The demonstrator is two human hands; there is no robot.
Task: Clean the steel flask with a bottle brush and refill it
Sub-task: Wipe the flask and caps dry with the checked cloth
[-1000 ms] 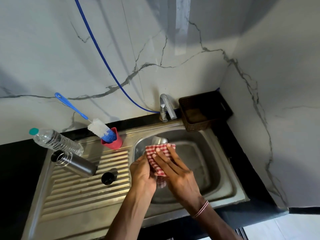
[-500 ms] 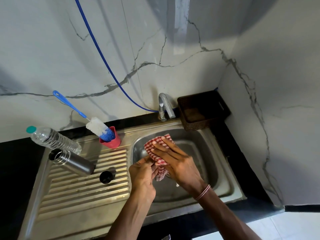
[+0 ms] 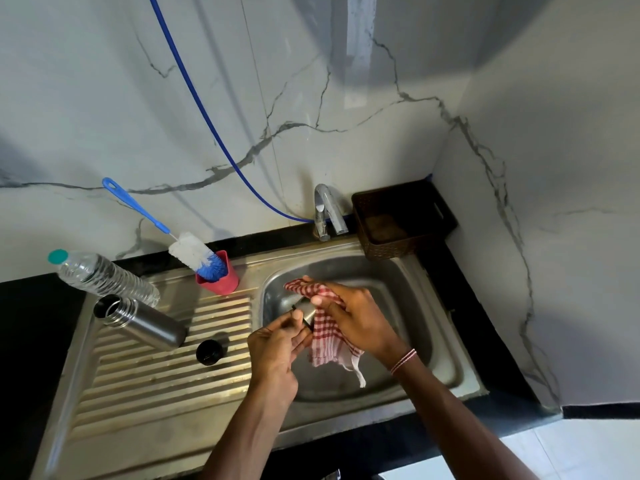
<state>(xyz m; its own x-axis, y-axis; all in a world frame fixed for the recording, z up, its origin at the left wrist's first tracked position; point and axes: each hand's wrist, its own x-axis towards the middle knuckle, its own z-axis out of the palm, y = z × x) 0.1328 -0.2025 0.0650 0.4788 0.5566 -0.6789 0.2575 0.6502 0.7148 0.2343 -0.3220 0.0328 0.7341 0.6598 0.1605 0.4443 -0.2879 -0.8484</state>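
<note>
Lower over the sink basin (image 3: 415, 306) than a second ago, the red-checked cloth (image 3: 327, 336) now trails down, baring the steel flask cup (image 3: 308, 312) it had covered. From the left, a clear water bottle (image 3: 104, 275) with a teal cap stands at the drainboard's (image 3: 156, 386) far corner, just beside the steel flask (image 3: 145, 322), its mouth uncovered. A black stopper (image 3: 209, 351) sits near the flask's base. Behind, the bottle brush (image 3: 194, 252) rests bristles-down in a red cup (image 3: 223, 284), blue handle against the marble wall. Over the basin, the left hand (image 3: 277, 344) pinches the cup's lower edge while the right hand (image 3: 360, 320) curls its fingers round the cloth, pressing it to the cup. A tap (image 3: 325, 213) and brown basket (image 3: 398, 220) stand behind on the black surface (image 3: 464, 306).
</note>
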